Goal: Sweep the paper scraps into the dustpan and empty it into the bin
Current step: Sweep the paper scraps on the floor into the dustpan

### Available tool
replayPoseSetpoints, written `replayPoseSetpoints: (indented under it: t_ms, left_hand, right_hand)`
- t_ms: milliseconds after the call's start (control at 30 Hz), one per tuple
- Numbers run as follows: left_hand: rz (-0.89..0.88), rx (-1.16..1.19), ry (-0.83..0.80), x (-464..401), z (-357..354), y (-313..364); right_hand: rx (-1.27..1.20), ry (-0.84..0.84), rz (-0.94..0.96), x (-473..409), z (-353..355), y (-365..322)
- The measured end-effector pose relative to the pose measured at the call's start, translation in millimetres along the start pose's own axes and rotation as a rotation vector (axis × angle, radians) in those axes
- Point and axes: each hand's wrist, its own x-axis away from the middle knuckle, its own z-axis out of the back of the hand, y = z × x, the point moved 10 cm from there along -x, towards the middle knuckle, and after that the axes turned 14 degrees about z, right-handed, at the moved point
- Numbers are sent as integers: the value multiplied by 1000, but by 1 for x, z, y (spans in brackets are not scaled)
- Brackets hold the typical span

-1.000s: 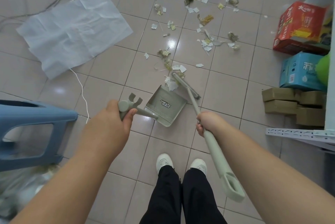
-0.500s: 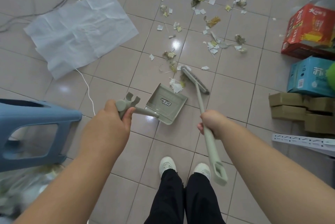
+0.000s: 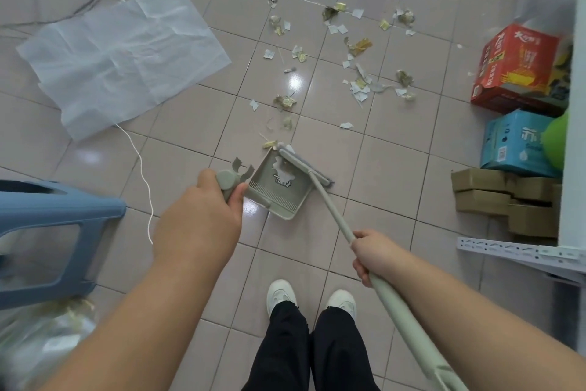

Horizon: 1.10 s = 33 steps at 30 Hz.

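Note:
My left hand [image 3: 203, 219] grips the handle of a grey-green dustpan [image 3: 279, 200] that rests on the tiled floor in front of my feet. My right hand [image 3: 372, 252] holds the long pole of a matching broom [image 3: 306, 168], whose head lies across the dustpan's mouth. A few white and yellow scraps sit inside the pan. Many more paper scraps [image 3: 355, 73] are scattered over the tiles beyond it. A clear bag with scraps [image 3: 41, 336], lower left, is blurred.
A large white sheet [image 3: 120, 51] and a white string [image 3: 139, 168] lie to the left. A blue plastic stool [image 3: 47, 232] stands at the left edge. Red [image 3: 513, 70], blue [image 3: 513, 143] and brown cartons [image 3: 507, 197] and a metal shelf rail [image 3: 520, 252] line the right side.
The broom head has been pulled back from the tiles beyond the pan onto its mouth, bringing scraps into it. My right hand moved right and back; the dustpan barely shifted.

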Motion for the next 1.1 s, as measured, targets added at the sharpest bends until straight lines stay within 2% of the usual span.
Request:
replayPoseSetpoints:
  t_ms: [200,300,467,600,700,867,1000,1100]
  left_hand:
    - [0,1,-12,4,-1,-3]
    - [6,-3,-10,4,-1,-5]
    - [-3,-5,8,4,-1,-6]
    - [13,7,-8,5,-2,-10]
    - [11,33,-40,7,-3,-15]
    - [-3,90,-59,15,6,-28]
    - [31,117,-22,21,22,-51]
    - [53,118,-4,19,30,-68]
  right_hand:
    - [71,54,169,3,23,-39]
    - [107,54,168,-24,17,-52]
    - [252,-45,176,-55,-26,-51]
    - [193,-63,48,-22,-50,-18]
    - [71,-99,28,3,-30,-11]
    - [60,-42,119,26,9,-34]
    - [168,-8,257,13,7,-63]
    - [157,2,255,-4,-8,-81]
